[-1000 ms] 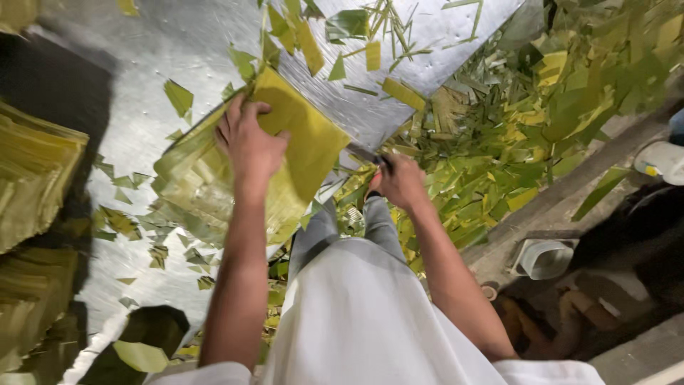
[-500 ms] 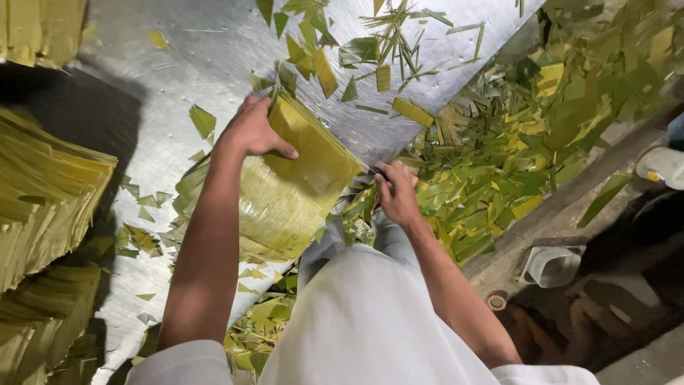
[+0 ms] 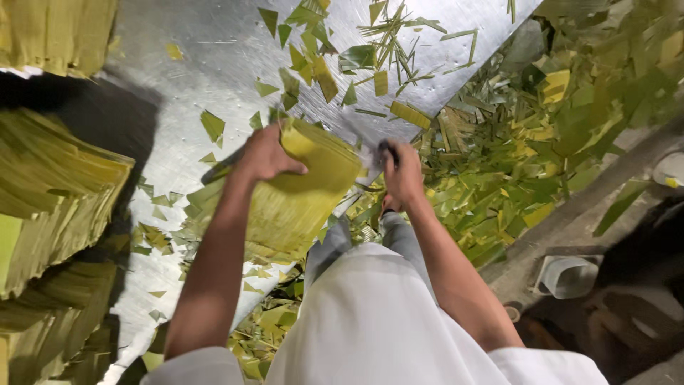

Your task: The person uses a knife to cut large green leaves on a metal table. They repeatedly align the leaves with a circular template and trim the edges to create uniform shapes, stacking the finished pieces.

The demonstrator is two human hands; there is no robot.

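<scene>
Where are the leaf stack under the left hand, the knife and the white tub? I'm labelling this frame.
leaf stack [image 3: 303, 207], head view, middle of its yellow-green top sheet.
knife [image 3: 388, 150], head view, dark handle above the right fist.
white tub [image 3: 566, 276], head view, its pale rim.

A shiny metal worktop [image 3: 214, 64] carries leaf stacks [image 3: 50, 185] left of the hand; green offcuts [image 3: 541, 142] litter the floor to its right.

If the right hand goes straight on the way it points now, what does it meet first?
Most likely the green leaf scraps on the metal table, just beyond the right hand; depth is hard to judge.
</scene>
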